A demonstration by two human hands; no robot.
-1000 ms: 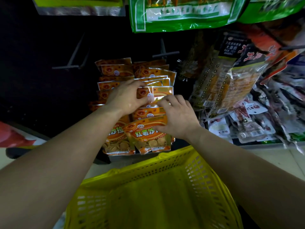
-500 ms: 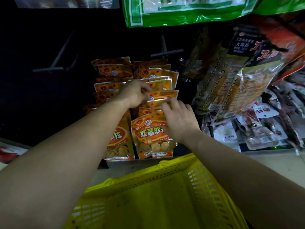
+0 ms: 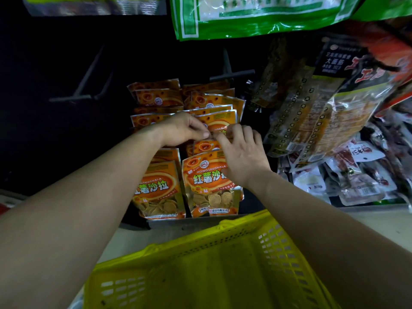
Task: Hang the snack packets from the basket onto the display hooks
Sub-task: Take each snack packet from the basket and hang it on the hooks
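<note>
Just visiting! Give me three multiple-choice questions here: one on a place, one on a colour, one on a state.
1. The basket lies: A) above the orange packets B) below them C) on a hook.
2. The basket is: A) red B) yellow C) blue.
3. The left hand and right hand: A) hang idle B) hold the basket C) pinch an orange packet.
B, it sits under the packets in frame; B, its mesh is yellow; C, both hands' fingertips close on one packet.

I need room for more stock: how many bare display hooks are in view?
2: the left hook on the dark panel, the centre hook just above the orange packets. Others may be hidden.
</note>
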